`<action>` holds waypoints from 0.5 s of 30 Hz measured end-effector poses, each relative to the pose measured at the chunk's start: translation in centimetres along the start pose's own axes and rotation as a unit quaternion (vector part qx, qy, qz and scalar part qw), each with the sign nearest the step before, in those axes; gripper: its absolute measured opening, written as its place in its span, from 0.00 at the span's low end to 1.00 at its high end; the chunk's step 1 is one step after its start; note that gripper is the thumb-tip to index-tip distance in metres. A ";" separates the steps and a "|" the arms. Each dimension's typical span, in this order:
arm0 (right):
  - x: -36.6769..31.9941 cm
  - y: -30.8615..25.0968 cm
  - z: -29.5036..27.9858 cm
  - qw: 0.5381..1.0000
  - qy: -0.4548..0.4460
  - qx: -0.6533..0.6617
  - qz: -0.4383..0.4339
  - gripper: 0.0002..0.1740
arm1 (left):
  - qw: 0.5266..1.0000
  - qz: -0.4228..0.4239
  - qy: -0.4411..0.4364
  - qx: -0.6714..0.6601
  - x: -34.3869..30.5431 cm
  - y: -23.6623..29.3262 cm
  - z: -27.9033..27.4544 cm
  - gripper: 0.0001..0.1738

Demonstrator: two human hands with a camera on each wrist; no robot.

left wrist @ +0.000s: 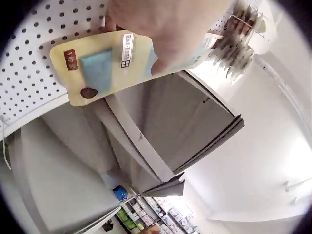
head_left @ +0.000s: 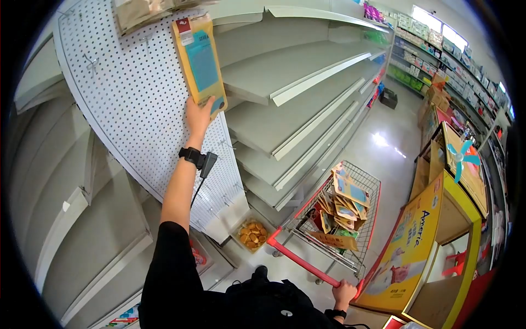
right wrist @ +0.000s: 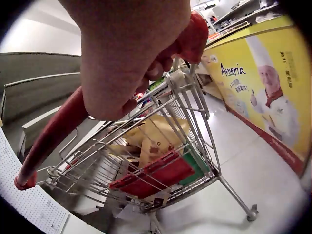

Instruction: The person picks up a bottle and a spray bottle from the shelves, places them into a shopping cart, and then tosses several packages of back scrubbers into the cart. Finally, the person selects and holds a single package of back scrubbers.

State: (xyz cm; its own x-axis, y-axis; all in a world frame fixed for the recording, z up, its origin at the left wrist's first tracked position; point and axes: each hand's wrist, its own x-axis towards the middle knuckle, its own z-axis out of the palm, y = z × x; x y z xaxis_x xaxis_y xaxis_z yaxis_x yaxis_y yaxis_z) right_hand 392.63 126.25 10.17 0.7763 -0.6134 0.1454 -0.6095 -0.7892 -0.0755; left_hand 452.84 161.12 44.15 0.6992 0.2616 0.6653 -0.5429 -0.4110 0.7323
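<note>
My left hand (head_left: 198, 114) grips the lower end of a flat yellow package (head_left: 200, 60) with a blue-green panel and a red label at its top corner. The package is raised in front of a white pegboard (head_left: 126, 93). In the left wrist view the thumb lies across the face of the package (left wrist: 95, 68), and the hand covers part of it. My right hand (head_left: 344, 295) is wrapped around the red handle (head_left: 307, 264) of a wire shopping cart. Several similar yellow and brown packages (head_left: 350, 189) lie piled in the cart.
Bare metal hooks (head_left: 92, 61) stick out of the pegboard, and brown packages (head_left: 137, 13) hang at its top. Grey shelves (head_left: 296, 66) run along its right side. A bin of round golden items (head_left: 252, 234) stands on the floor. A yellow display stand (head_left: 408, 241) borders the cart's right.
</note>
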 end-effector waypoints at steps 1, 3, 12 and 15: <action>0.0 0.1 0.1 1.000 0.002 -0.004 -0.003 0.09 | 0.999 -0.029 -0.034 -0.009 0.0 0.7 0.4 0.23; -0.1 0.2 0.3 1.000 0.007 -0.008 -0.009 0.09 | 0.999 -0.030 -0.039 -0.014 -0.4 1.8 1.1 0.18; 0.0 0.2 0.1 1.000 0.004 -0.005 -0.006 0.10 | 0.973 0.122 -0.064 -0.184 -6.9 10.6 2.6 0.06; -0.1 0.4 0.2 1.000 0.012 -0.001 -0.013 0.10 | 0.965 0.087 -0.109 -0.221 -10.1 16.7 1.7 0.04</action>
State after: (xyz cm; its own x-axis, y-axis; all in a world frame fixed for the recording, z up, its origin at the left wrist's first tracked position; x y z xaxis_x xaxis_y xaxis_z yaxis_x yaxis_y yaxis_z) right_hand 392.34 125.99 9.90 0.7883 -0.5910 0.1710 -0.5887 -0.8053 -0.0697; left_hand 437.52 150.16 49.44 0.6345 0.0129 0.7728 -0.7728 -0.0062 0.6346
